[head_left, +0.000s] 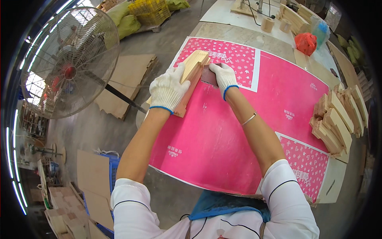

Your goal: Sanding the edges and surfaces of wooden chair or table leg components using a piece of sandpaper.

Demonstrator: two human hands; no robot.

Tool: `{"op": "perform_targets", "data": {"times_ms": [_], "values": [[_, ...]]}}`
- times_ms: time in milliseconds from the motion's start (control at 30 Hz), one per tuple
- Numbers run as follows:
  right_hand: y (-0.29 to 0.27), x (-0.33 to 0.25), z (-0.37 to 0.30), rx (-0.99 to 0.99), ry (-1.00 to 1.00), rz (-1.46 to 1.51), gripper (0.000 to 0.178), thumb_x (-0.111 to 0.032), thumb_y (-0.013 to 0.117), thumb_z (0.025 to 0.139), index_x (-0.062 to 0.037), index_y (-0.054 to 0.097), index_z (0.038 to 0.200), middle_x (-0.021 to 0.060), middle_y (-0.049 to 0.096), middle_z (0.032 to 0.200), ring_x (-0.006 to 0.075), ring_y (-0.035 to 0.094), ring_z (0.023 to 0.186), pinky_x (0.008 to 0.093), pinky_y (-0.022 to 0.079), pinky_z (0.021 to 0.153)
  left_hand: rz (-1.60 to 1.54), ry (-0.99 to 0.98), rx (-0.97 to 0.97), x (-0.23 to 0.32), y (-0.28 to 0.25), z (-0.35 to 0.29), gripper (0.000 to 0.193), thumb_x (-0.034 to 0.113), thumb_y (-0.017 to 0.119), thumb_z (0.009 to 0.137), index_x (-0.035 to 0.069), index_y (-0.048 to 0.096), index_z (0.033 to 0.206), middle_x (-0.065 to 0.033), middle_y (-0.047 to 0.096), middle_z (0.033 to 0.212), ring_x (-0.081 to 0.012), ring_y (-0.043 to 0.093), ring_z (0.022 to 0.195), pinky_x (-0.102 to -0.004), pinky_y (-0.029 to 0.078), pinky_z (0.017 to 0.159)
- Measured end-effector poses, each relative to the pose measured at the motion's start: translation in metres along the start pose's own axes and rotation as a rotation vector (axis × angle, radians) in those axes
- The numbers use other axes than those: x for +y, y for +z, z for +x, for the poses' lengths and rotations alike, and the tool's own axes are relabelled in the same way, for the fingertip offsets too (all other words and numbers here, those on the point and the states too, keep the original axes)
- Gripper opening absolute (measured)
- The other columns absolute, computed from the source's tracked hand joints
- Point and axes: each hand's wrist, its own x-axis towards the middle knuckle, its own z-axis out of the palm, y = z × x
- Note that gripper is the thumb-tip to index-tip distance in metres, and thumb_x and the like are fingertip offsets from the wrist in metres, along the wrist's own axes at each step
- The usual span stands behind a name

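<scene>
Wooden block: bare, pale, smooth, matt. Dark flat pad: matt, its material unclear. Gloves: matt, ribbed knitted cloth. Pink printed sheet: smooth, glossy, with pale powdery streaks. Curved wood pieces: unvarnished, matt. Fan guard: metal wire. Bracelet: shiny metal. Red bag: thin, crinkled plastic.

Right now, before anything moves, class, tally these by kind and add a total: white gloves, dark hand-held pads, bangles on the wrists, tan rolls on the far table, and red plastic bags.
White gloves: 2 (left hand, right hand)
Dark pad: 1
Bangle: 1
Tan rolls: 2
Red bag: 1
Total: 7
</scene>
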Motion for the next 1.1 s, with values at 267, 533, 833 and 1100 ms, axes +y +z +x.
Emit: {"op": "perform_targets", "data": {"times_ms": [267,533,833,1100], "values": [[0.015,-0.048,-0.023,0.252,-0.642,-0.422,0.037,-0.038,0.057,0.09,-0.0034,0.066,0.098,0.0241,0.069,0.088,0.0415,0.067,0.085,0.0478,0.052,0.079,0.001,-0.003,0.033,-0.003,-0.004,0.001,0.053,0.036,0.061,0.084,0.021,0.052,0.134,-0.0094,0.065,0.107,-0.0309,0.068,0.095,-0.0453,0.054,0.08],[0.023,-0.014,-0.029,0.246,-0.492,-0.689,0.03,-0.036,0.052,0.095,-0.008,0.061,0.1,0.0219,0.069,0.084,0.0416,0.068,0.084,0.0521,0.052,0.077,0.006,0.005,0.006,0.004,-0.002,0.0,0.053,0.037,0.061,0.084,0.02,0.053,0.134,-0.0096,0.064,0.104,-0.0321,0.067,0.093,-0.0454,0.054,0.079],[-0.039,-0.01,-0.076,0.076,-0.51,-0.431,0.029,-0.034,0.059,0.091,-0.0072,0.067,0.101,0.0193,0.07,0.089,0.0349,0.069,0.085,0.042,0.053,0.078,-0.075,-0.018,-0.021,-0.008,-0.017,0.004,0.057,0.041,0.064,0.083,0.018,0.057,0.134,-0.0139,0.066,0.117,-0.0345,0.065,0.105,-0.0453,0.051,0.09],[-0.146,0.008,-0.156,0.061,-0.306,-0.261,0.032,-0.032,0.059,0.092,-0.0044,0.067,0.106,0.0142,0.071,0.096,0.0237,0.069,0.089,0.0335,0.053,0.081,-0.356,0.039,-0.182,-0.022,-0.002,0.024,0.067,0.024,0.069,0.083,0.007,0.048,0.144,-0.0175,0.062,0.133,-0.0306,0.058,0.124,-0.0394,0.044,0.104]]}}
